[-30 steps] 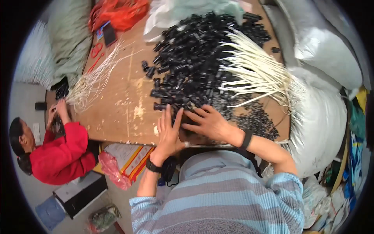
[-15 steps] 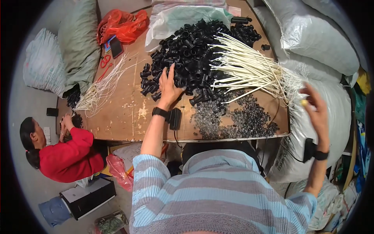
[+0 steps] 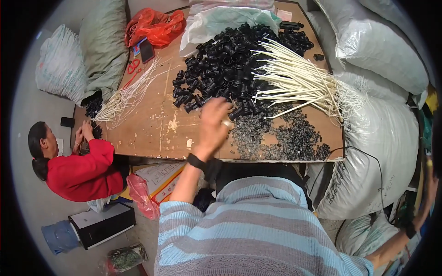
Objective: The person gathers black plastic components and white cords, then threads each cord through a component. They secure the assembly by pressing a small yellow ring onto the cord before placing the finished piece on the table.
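Note:
My left hand [image 3: 213,125], blurred by motion, is over the table just in front of a heap of black plastic fittings [image 3: 221,69]. Its fingers look curled in, and a small pale spot shows by the thumb; what they hold cannot be made out. Far out to the right, my right hand [image 3: 429,177] is at the dark rim of the picture, its fingers hidden. Cream-coloured rods with thin white strings form a bundle [image 3: 299,83] to the right of the heap. Small clear and dark plastic pieces [image 3: 281,138] lie spread near the table's front edge.
Large white sacks [image 3: 373,156] crowd the right side. At the left, a person in red [image 3: 85,168] works at another string bundle [image 3: 122,103]. A red plastic bag [image 3: 154,27], a phone [image 3: 147,51] and red scissors [image 3: 133,66] lie at the back left. A black cable [image 3: 368,154] hangs over a sack.
My left hand has drawn back from the black fittings toward the front edge, its fingers curling in. My right hand has swung outward to the right, away from the string ends. The view has shifted slightly.

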`<state>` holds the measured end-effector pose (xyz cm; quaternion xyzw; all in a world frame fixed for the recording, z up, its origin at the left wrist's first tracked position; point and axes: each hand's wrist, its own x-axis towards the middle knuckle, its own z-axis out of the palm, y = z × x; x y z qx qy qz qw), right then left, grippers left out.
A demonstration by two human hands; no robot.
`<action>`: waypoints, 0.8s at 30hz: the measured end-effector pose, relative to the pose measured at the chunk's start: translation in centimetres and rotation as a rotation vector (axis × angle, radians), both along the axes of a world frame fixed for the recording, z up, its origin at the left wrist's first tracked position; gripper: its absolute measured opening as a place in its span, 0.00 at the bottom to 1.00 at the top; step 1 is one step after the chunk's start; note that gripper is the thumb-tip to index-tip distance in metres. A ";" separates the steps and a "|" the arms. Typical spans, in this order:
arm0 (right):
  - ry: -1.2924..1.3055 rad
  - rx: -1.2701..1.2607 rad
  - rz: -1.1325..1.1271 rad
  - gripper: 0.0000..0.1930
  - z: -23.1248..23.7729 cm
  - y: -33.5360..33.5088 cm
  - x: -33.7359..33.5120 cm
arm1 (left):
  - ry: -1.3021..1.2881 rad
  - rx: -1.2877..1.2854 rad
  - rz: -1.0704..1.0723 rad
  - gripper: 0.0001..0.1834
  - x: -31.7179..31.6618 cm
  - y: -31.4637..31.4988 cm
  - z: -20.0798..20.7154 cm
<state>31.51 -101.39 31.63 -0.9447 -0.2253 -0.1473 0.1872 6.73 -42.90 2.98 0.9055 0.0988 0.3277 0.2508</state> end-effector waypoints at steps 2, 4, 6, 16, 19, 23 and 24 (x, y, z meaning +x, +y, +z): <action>0.249 0.000 0.097 0.24 -5.3 2.2 0.4 | 0.109 -0.111 -0.272 0.25 1.4 -3.7 -0.2; 0.557 0.119 0.209 0.26 -13.0 10.6 0.7 | 0.257 -0.084 -0.443 0.28 2.8 -5.7 -0.4; 0.614 0.047 0.309 0.27 -17.4 19.8 -0.4 | 0.274 0.034 -0.380 0.28 3.9 -5.6 -2.2; 0.002 -0.205 0.200 0.11 -24.8 32.4 7.4 | 0.231 -0.053 -0.181 0.20 4.8 -2.8 -0.1; -0.139 -0.020 0.385 0.06 -25.7 32.9 7.4 | 0.172 -0.122 -0.351 0.21 6.2 -4.6 1.1; -0.160 0.037 0.723 0.05 -25.1 34.6 2.9 | 0.256 -0.212 -0.656 0.21 8.7 -7.1 0.6; -0.098 -0.034 0.772 0.07 -25.8 34.7 2.4 | 0.255 -0.216 -0.657 0.21 9.8 -7.2 -0.1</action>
